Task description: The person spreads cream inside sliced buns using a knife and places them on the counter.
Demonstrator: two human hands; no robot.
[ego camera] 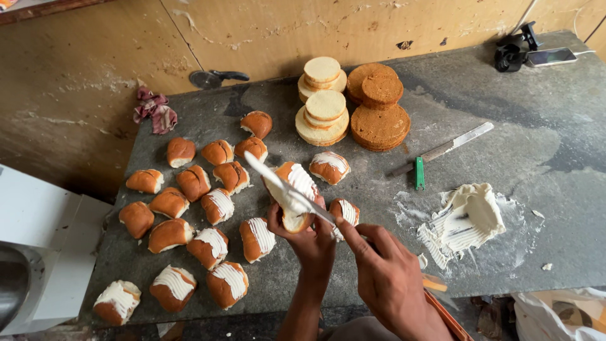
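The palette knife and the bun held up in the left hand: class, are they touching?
Touching. The head view shows the palette knife blade lying against the cream on the bun that the left hand holds; the right hand grips its handle.

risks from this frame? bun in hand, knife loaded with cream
1. The spreading knife in the right hand passes close to the left hand's fingers gripping the bun; a slip could nick them.
2. Cream hangs off the blade and could drop onto the filled buns below.
3. The buns sit crowded near the slab's front edge; a sleeve or elbow might knock the corner bun off.
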